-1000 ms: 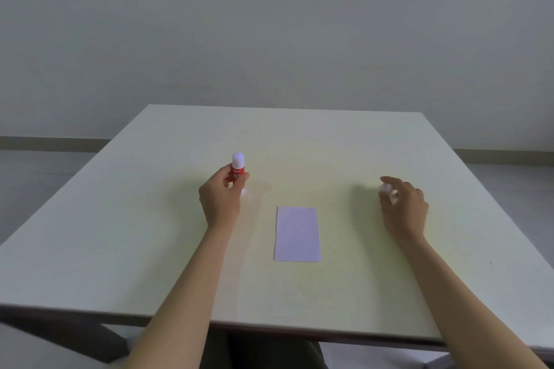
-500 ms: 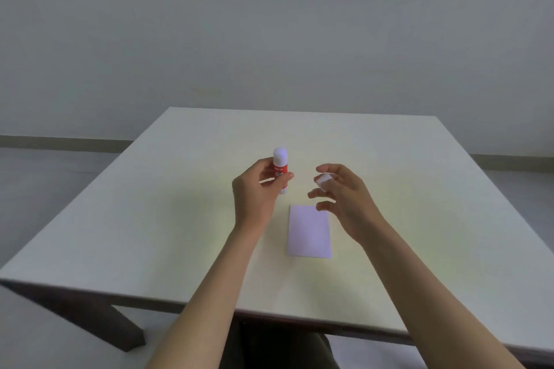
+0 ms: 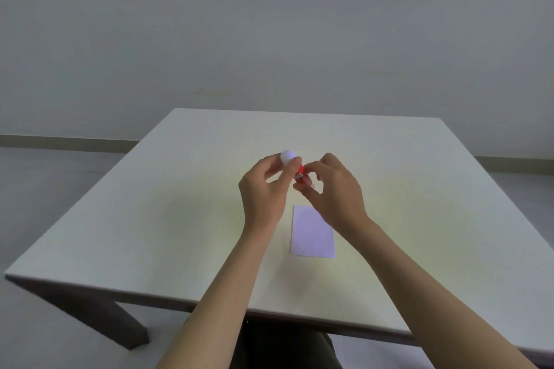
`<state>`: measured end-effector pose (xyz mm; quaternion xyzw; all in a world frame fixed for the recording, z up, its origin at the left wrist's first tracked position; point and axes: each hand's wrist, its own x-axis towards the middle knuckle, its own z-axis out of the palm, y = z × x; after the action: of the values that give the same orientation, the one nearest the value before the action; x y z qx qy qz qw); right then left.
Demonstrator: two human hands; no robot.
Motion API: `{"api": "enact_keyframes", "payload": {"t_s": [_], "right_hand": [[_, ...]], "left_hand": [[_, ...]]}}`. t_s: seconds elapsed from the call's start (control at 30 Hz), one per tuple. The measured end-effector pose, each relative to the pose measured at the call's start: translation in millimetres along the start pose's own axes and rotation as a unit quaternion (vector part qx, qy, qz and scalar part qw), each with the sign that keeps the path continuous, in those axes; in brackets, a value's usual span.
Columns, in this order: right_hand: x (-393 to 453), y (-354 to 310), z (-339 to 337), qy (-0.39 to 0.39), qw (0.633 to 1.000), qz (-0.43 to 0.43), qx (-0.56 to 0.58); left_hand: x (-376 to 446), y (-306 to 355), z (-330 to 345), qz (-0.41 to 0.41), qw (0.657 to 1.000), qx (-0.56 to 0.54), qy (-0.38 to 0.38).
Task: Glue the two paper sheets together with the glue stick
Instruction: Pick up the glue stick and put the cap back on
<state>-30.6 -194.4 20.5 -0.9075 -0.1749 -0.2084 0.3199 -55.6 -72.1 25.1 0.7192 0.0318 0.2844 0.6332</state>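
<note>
The glue stick (image 3: 299, 174) has a red body with white lettering and a rounded white end (image 3: 287, 156). It is held tilted above the middle of the table, white end up and to the left. My left hand (image 3: 263, 189) pinches the white end between thumb and fingers. My right hand (image 3: 332, 192) grips the red body from the right, hiding its lower end. A pale lilac paper sheet (image 3: 311, 232) lies flat on the table just below my hands. I can only make out one sheet; its far corner is covered by my right hand.
The square off-white table (image 3: 180, 219) has its near edge close to my body and a dark leg (image 3: 120, 323) at the near left. A plain grey wall stands behind the table.
My right hand has moved from the right side of the table to the middle and taken hold of the glue stick. My left hand has carried the stick rightwards and tilted it.
</note>
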Motion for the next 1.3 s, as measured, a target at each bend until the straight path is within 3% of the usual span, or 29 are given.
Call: {"api": "enact_keyframes", "payload": {"t_s": [0.1, 0.2, 0.5, 0.7, 0.97, 1.03, 1.1, 1.2, 1.3], "right_hand": [[-1.9, -0.8, -0.3, -0.015, 1.0, -0.021, 0.0], [0.4, 0.6, -4.8, -0.087, 0.992, -0.022, 0.09], [-1.3, 4.7, -26.7, -0.284, 0.92, -0.001, 0.269], [-9.4, 1.3, -19.6, -0.236, 0.941, 0.012, 0.241], [-14.8, 6.8, -23.4, -0.179, 0.967, 0.021, 0.178], [-12.7, 13.4, -34.7, -0.19, 0.942, 0.086, 0.263], [-10.2, 15.2, -44.4, -0.173, 0.889, 0.156, 0.394], [-4.1, 7.8, -55.5, -0.148, 0.838, 0.162, 0.501], [0.7, -5.8, -58.2, -0.132, 0.864, 0.127, 0.468]], "left_hand": [[5.3, 2.5, -0.1, -0.018, 1.0, -0.018, -0.013], [7.8, 2.4, -2.7, -0.016, 0.998, -0.032, -0.042], [9.6, 9.1, -18.3, -0.031, 0.971, -0.115, -0.208], [11.0, 9.4, -24.2, -0.033, 0.96, -0.068, -0.271], [6.7, 8.1, -19.1, -0.009, 0.981, -0.042, -0.188], [8.0, 8.8, -20.4, -0.006, 0.983, -0.027, -0.18], [8.0, 7.6, -22.4, 0.004, 0.983, -0.002, -0.184], [6.0, 1.6, -22.3, 0.025, 0.979, 0.038, -0.2], [2.9, -1.1, -21.7, 0.032, 0.971, 0.075, -0.224]]}}
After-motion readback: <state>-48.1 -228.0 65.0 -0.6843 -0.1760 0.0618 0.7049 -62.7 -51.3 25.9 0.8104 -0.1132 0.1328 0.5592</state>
